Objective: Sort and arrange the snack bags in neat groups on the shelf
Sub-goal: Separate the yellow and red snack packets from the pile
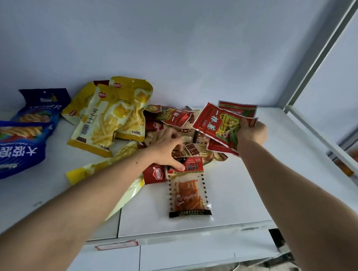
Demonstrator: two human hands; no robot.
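Snack bags (174,133) lie heaped mid-shelf on the white shelf (243,191); from the head camera I see yellow fry bags (103,118) leaning at the back left and blue bags (12,146) far left. My right hand (252,132) clamps a fan of red packets (218,125) above the pile. My left hand (168,151) is spread, thumb pressing a clear-windowed red-topped pouch (188,188).

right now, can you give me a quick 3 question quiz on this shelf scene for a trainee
1. True or false: the right hand holds several red packets.
2. Which bags sit farthest left on the shelf? A) yellow B) blue C) red
3. Fill in: the left hand has its thumb on the clear packet with ____ sticks inside.

Key: 1 true; 2 B, blue bags; 3 orange.
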